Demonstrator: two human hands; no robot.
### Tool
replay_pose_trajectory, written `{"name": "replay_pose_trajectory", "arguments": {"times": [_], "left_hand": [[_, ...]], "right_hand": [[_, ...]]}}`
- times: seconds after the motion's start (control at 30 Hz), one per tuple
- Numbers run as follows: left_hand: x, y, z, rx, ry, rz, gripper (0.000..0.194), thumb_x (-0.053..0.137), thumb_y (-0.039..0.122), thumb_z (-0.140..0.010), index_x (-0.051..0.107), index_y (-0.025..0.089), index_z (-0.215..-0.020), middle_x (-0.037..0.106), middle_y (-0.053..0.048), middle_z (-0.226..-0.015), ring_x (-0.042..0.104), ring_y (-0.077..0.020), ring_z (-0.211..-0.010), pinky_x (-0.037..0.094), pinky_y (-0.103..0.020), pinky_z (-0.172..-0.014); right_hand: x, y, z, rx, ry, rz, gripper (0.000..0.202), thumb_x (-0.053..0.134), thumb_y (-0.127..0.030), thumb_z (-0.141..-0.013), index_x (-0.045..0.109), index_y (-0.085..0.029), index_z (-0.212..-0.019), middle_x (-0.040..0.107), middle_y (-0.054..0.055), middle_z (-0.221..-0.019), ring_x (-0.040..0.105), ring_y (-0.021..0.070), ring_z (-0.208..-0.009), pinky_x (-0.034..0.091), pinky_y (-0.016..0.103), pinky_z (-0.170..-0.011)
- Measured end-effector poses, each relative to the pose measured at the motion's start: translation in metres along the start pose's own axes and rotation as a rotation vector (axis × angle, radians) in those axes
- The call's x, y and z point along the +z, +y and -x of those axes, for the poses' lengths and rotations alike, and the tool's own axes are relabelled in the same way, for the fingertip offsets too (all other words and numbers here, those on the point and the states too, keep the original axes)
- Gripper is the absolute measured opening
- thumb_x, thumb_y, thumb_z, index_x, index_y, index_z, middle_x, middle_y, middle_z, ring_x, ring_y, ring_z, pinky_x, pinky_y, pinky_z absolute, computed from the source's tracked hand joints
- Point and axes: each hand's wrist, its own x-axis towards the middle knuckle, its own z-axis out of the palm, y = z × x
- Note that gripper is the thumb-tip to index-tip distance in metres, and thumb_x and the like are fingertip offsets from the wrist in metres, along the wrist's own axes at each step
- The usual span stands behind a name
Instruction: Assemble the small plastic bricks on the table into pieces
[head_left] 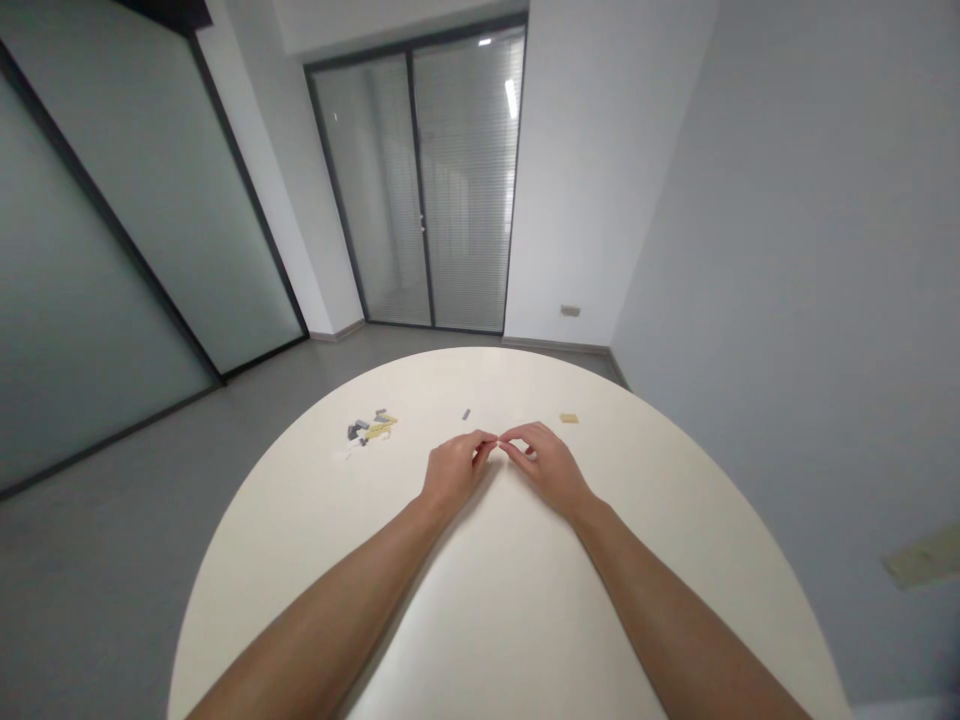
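Left hand: here at the middle of the far half, the left hand (459, 468) has thumb and fingertips drawn into a pinch, apparently gripping one side of a small pale piece (499, 443) (a mere speck, too tiny to identify).
Right hand: and the right hand (550, 465) mirrors it, finger and thumb curled into a pinch from the other side, fingertips almost meeting the left hand's over that same speck.
Pile: out to the far left, a loose heap of grey, dark and yellow bits (373, 428), some overlapping, none visibly joined.
Grey piece: one small grey piece (466, 414) sits alone just beyond the left hand.
Yellow piece: a flat yellow piece (569, 418) lies by itself, beyond the right hand and to its right.
Progress: fine two-handed work looks under way; the pile seems unused so far, and whether the two lone pieces are finished with, I can't tell.
Containers: no tray, box or dish in sight; the loose pieces lie straight on the white tabletop (487, 620).
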Motion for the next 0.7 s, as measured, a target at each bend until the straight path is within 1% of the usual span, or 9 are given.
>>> {"name": "replay_pose_trajectory", "arguments": {"times": [0.13,0.2,0.3,0.43,0.53,0.6,0.7], "left_hand": [[-0.001,0.001,0.001,-0.027,-0.039,0.018,0.020,0.051,0.037,-0.098,0.066,0.028,-0.106,0.075,0.002,-0.098,0.070,-0.0157,-0.085,0.050,-0.026,-0.075],[0.001,0.000,0.002,-0.020,-0.055,-0.003,0.019,0.052,0.034,-0.096,0.063,0.026,-0.109,0.074,-0.001,-0.101,0.068,-0.0175,-0.092,0.050,-0.028,-0.079],[0.004,-0.003,0.002,0.025,-0.069,-0.065,0.022,0.054,0.030,-0.095,0.060,0.022,-0.113,0.071,-0.005,-0.111,0.064,-0.0215,-0.105,0.049,-0.033,-0.089],[0.009,-0.006,0.003,0.071,-0.089,-0.085,0.021,0.053,0.029,-0.094,0.061,0.021,-0.111,0.069,-0.007,-0.113,0.060,-0.0230,-0.110,0.048,-0.036,-0.094],[0.011,-0.008,0.003,0.100,-0.089,-0.076,0.019,0.054,0.027,-0.093,0.062,0.021,-0.108,0.068,-0.007,-0.112,0.059,-0.0231,-0.110,0.047,-0.037,-0.096],[0.012,-0.008,0.003,0.111,-0.088,-0.070,0.017,0.056,0.025,-0.091,0.063,0.021,-0.106,0.068,-0.007,-0.112,0.058,-0.0232,-0.111,0.046,-0.037,-0.098],[0.013,-0.008,0.003,0.124,-0.091,-0.063,0.013,0.057,0.023,-0.090,0.065,0.021,-0.100,0.068,-0.008,-0.111,0.058,-0.0228,-0.111,0.045,-0.037,-0.101]], "right_hand": [[-0.001,0.000,0.000,0.019,-0.003,0.026,0.012,0.059,-0.031,-0.093,0.069,-0.025,-0.098,0.071,0.003,-0.097,0.061,0.0198,-0.095,0.053,0.031,-0.075],[-0.001,0.002,0.000,0.043,0.003,0.076,0.011,0.059,-0.029,-0.091,0.068,-0.025,-0.096,0.072,0.003,-0.097,0.061,0.0203,-0.096,0.052,0.032,-0.078],[-0.001,0.009,0.000,0.103,0.019,0.150,0.011,0.058,-0.028,-0.090,0.068,-0.025,-0.094,0.072,0.003,-0.098,0.061,0.0209,-0.099,0.051,0.034,-0.082],[-0.001,0.020,0.000,0.206,0.072,0.223,0.015,0.055,-0.028,-0.089,0.068,-0.024,-0.097,0.072,0.003,-0.101,0.063,0.0201,-0.098,0.048,0.034,-0.087],[-0.001,0.025,-0.001,0.316,0.060,0.249,0.017,0.054,-0.028,-0.090,0.067,-0.025,-0.101,0.072,0.001,-0.102,0.065,0.0180,-0.091,0.048,0.031,-0.081],[-0.002,0.026,-0.003,0.385,0.040,0.284,0.016,0.055,-0.028,-0.089,0.067,-0.025,-0.100,0.072,0.000,-0.100,0.067,0.0169,-0.087,0.047,0.030,-0.077],[-0.004,0.027,-0.008,0.440,-0.002,0.337,0.014,0.056,-0.028,-0.089,0.067,-0.025,-0.098,0.073,0.001,-0.100,0.067,0.0161,-0.085,0.046,0.028,-0.075]]}}
